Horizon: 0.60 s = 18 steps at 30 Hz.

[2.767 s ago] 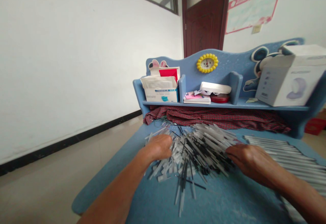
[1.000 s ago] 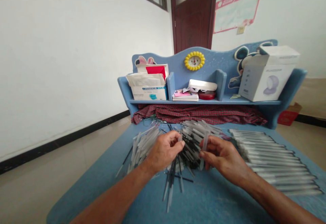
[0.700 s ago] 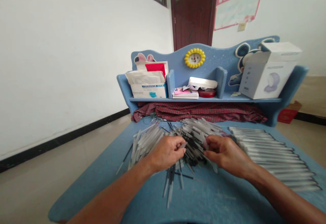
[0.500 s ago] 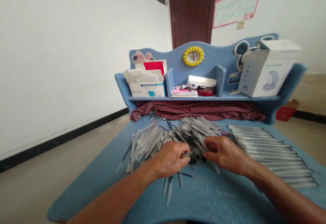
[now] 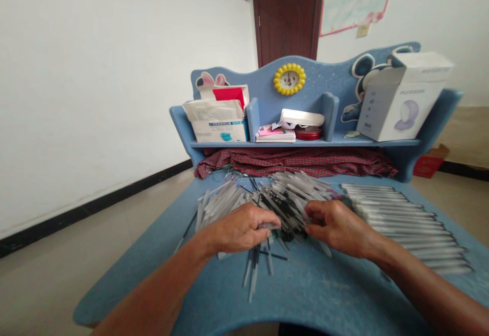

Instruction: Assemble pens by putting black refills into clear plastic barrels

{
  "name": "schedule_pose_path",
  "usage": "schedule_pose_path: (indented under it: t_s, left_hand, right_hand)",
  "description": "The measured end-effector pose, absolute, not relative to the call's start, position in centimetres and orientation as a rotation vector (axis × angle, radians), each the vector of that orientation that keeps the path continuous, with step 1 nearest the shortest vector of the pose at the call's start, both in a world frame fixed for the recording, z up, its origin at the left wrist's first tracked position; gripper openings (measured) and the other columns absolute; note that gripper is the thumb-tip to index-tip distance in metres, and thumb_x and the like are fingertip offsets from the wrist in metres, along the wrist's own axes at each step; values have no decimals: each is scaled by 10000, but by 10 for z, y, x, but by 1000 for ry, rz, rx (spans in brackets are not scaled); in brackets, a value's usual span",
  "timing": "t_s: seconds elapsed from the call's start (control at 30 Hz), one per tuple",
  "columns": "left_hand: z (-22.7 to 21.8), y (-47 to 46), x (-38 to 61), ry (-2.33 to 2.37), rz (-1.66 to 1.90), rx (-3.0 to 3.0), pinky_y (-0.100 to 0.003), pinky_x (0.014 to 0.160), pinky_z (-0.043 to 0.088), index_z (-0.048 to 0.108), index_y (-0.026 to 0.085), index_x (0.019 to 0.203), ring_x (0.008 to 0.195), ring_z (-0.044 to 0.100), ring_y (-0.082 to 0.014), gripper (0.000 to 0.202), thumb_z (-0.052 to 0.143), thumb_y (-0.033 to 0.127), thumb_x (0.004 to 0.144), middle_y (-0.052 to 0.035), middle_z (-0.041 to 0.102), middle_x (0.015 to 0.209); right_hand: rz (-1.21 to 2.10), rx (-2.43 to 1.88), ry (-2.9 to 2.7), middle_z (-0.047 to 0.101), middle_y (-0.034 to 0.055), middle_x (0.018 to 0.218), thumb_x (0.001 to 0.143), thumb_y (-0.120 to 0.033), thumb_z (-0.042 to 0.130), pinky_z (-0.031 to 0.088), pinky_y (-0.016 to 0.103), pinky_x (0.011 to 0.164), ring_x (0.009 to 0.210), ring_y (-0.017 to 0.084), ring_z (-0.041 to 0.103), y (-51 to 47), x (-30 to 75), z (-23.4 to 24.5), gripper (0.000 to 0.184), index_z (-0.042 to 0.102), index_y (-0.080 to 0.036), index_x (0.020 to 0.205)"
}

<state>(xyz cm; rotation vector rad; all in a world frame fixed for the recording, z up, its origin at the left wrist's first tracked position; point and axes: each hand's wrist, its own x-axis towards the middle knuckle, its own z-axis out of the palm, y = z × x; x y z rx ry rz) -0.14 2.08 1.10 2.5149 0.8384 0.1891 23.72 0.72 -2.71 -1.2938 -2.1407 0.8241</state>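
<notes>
A loose pile of clear pen barrels and black refills (image 5: pixel 282 196) lies in the middle of the blue desk (image 5: pixel 305 295). My left hand (image 5: pixel 239 231) rests on the near left of the pile, fingers curled round a clear barrel. My right hand (image 5: pixel 336 226) is at the pile's near right, fingers pinched on a barrel or refill that I cannot make out. The two hands are a short way apart, knuckles up.
A neat row of assembled pens (image 5: pixel 401 218) lies on the desk's right side. Red checked cloth (image 5: pixel 298 160) is bunched under the shelf. On the shelf stand a mask box (image 5: pixel 219 127), books (image 5: pixel 275 134), a white carton (image 5: pixel 401 101) and a yellow clock (image 5: pixel 289 78).
Both hands dropped from being raised with parts between them to lying low on the pile. The view tilted slightly downward.
</notes>
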Motion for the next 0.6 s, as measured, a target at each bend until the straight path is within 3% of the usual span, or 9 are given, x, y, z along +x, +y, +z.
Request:
schedule_pose_path:
  t_s: [0.1,0.3,0.47,0.6]
  left_hand:
    - [18,13,-2,759,55,2573,-207,701,420,660,190,995,746,621,-144,336,489,56,738,-16,687,826]
    - [16,0,6,831,-153,2874,-245,617,408,596,197,736,671,631,-183,123,542,86,728,-7,640,659]
    - [13,-5,10,906,-282,2982,-262,573,396,613,193,821,664,652,-205,147,532,86,762,-33,676,700]
    - [7,-8,13,934,-334,3031,-280,544,391,615,173,761,606,637,-217,128,538,71,751,-54,661,650]
  right_hand:
    - [812,-1284,-2148,395,-54,565,721,-102,524,249,244,488,542,93,392,7,237,-28,160,427,-195,634]
    - [815,-1277,-2157,386,-56,561,726,-105,533,249,237,483,539,87,390,7,238,-27,190,403,-193,619]
    - [811,-1285,-2176,385,-54,557,728,-110,525,245,240,476,536,88,383,6,238,-26,190,398,-194,614]
    - [795,-1280,-2186,391,-52,559,721,-108,524,241,241,474,536,90,389,6,237,-28,172,414,-194,620]
